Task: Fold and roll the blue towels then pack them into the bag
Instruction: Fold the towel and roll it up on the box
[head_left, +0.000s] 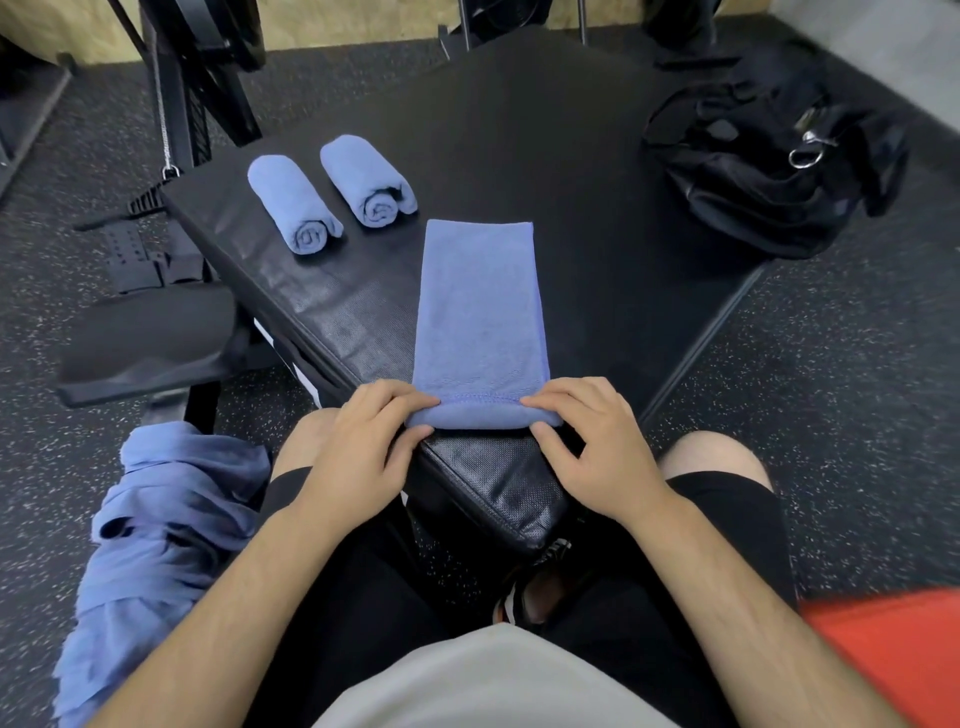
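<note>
Fingers (408, 401) of the left hand (358, 447) and those of the right hand (597, 452) curl over the near end of the folded towel (480, 306). Each thumb sits under the turned-over hem, pinching the first small roll at its two ends. That roll lies just beyond the near corner of the black pad (488, 483), which points between the person's knees. Only a short bare wedge of pad lies on the near side of it, and the pad is narrow here, so both hands sit close to its side edges. Beside the left knee, loose blue towels (156, 519) hang in a crumpled heap off the pad.

From the roll, the strip runs straight away, flat, its long edges parallel and its far edge square. Wide bare pad opens beyond and to the right of it. Left of the far end, apart from the strip, two rolled towels (296, 205) (369, 179) lie side by side with a gap between them, the left one near the pad's left edge. Well to the right, the black bag (769, 166) sits at the pad's right edge, and speckled floor (831, 364) surrounds everything.
</note>
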